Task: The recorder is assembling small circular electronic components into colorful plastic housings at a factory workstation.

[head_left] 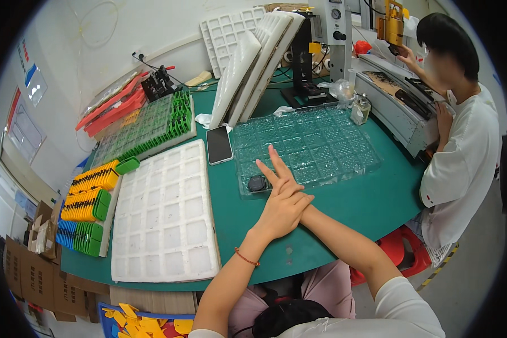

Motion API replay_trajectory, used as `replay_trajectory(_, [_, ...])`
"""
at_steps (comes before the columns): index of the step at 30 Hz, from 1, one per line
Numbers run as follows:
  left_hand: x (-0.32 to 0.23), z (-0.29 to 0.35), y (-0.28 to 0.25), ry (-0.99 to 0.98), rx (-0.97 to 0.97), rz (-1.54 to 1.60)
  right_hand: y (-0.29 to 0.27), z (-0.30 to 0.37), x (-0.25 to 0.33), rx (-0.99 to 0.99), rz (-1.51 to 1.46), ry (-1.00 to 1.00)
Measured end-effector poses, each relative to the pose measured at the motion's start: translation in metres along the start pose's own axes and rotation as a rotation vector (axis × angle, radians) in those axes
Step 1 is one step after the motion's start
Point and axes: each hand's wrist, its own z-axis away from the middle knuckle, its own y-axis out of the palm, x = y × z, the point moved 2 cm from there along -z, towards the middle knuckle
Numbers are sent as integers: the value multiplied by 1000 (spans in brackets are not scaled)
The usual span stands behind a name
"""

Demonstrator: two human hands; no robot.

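Note:
My left hand (280,209), a thin red-orange bracelet on its wrist, lies over my right hand and wrist with its fingers closed around them. My right hand (277,168) reaches up and left from under it, two fingers stretched out and apart; the others are hidden. It hovers over the near edge of a clear plastic tray (321,147) with square compartments and holds nothing I can see. A small black square part (257,183) sits in the tray's near-left corner compartment, just left of my hands.
Left of the tray lie a phone (219,145) and a white foam grid tray (163,217). Racks hold yellow (90,180), blue and green pieces. Foam trays (259,67) lean at the back. A co-worker (462,129) sits at a machine (397,104) on the right.

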Motion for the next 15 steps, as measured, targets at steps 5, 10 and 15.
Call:
replay_trajectory(5, [4, 5, 0, -46, 12, 38, 10, 8, 8, 201, 172, 152])
replay_trajectory(10, [6, 7, 3, -56, 39, 57, 18, 13, 2, 186, 136, 191])
replay_trajectory(15, [2, 3, -2, -44, 27, 60, 15, 12, 5, 149, 171, 193])
